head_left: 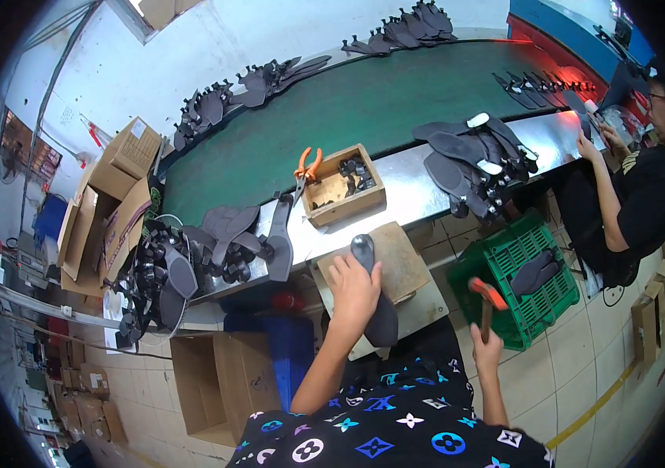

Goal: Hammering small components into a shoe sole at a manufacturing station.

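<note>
My left hand [354,290] is wrapped over a dark grey shoe sole [382,321] and presses it against a worn board [399,265] on a small work stand in front of me. The sole's rounded, shiny dark end sticks out beyond my fingers; its middle is hidden under the hand. To the right, my right hand [487,352] grips the wooden handle of a hammer [488,295] with an orange-red head, held up apart from the sole. Beyond the board stands a wooden box [348,212] holding small black pieces, with orange-handled pliers [307,168] leaning at its left edge.
Dark soles are piled on the metal ledge at left [227,234] and right [473,160], beside a green conveyor belt [332,101]. A green crate [504,331] stands on the floor at right, near a seated co-worker [645,179]. A cardboard box [227,382] sits at lower left.
</note>
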A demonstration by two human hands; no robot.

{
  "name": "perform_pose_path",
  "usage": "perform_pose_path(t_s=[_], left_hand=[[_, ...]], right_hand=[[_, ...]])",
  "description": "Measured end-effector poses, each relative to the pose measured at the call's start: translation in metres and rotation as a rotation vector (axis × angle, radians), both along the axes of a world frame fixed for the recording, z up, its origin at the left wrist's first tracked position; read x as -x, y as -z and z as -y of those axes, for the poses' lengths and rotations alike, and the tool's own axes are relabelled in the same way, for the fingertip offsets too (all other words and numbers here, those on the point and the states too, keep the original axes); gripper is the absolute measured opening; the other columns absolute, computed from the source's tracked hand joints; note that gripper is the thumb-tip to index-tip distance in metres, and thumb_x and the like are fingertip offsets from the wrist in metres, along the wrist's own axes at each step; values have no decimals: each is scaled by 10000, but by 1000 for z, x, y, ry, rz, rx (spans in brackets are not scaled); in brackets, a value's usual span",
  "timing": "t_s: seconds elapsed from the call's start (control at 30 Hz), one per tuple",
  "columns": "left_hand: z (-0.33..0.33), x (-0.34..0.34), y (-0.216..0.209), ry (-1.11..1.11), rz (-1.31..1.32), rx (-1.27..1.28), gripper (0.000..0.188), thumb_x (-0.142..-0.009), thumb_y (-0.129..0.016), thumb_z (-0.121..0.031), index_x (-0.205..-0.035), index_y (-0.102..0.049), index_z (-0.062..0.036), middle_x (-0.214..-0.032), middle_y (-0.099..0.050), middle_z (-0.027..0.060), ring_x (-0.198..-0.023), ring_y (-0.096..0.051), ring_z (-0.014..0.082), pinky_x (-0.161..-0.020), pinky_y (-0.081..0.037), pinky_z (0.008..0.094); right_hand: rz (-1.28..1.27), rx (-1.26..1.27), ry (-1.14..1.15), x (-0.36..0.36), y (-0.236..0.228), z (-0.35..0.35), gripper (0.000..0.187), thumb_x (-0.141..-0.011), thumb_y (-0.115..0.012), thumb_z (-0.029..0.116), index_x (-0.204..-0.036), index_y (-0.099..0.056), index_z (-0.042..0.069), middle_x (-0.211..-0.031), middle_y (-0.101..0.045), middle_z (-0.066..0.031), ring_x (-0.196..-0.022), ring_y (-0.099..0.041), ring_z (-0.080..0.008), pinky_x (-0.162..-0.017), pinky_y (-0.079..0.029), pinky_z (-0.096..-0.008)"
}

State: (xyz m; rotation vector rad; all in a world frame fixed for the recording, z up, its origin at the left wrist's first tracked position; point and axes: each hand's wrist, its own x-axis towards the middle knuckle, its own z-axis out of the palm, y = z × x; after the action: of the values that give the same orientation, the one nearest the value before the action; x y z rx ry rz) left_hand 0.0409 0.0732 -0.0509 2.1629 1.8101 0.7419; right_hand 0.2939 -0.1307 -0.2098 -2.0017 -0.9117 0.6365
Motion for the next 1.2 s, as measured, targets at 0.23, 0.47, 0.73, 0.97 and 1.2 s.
perform_pose_path(t_s=[0.23, 0.47, 0.73, 0.97, 1.2], left_hand=[[-136, 3, -34, 132, -350, -107, 248, -910, -617, -256, -922, -650, -10, -964, -661, 182, -941, -641, 362, -810, -486, 502], [-271, -9, 20, 470, -389, -36, 381, -916, -626, -318, -1105, -657, 11, -1072, -657, 227, -1011, -634, 406, -892, -513, 493], [-235, 46, 11, 256, 217, 194, 178, -888, -681, -109, -1024, -740, -11, -784, -712, 103, -691, -669, 135, -621, -515, 308], [-91, 19, -75, 278, 1053, 357, 246, -965, -629, -105, -1145, -646, 62, -939, -699, 115, -804, -710, 163, -722, -566, 232], [41, 27, -125, 439, 1372, 399, 216, -927, -673, -82, -1104, -665, 41, -902, -701, 113, -801, -705, 181, -691, -579, 260]], right_hand=[[-695, -220, 461, 12, -17, 48, 329, -960, -645, 280, -769, -477, 72, -520, -405, 29, -339, -355, -61, -313, -258, -247], [-606, -243, 451, -4, -18, 23, 323, -954, -654, 292, -785, -495, 67, -506, -381, 45, -333, -328, -55, -319, -261, -238], [-511, -246, 147, -3, -59, -12, 329, -922, -700, 313, -761, -612, 40, -543, -496, 30, -381, -414, -44, -358, -272, -230], [-499, -505, -268, 28, -181, -75, 289, -941, -612, 59, -1217, -637, -22, -567, -500, 46, -444, -444, -28, -409, -326, -203], [-727, -540, -660, 78, -261, -125, 283, -963, -638, 137, -1203, -632, -12, -783, -678, -67, -451, -472, -44, -415, -352, -187]])
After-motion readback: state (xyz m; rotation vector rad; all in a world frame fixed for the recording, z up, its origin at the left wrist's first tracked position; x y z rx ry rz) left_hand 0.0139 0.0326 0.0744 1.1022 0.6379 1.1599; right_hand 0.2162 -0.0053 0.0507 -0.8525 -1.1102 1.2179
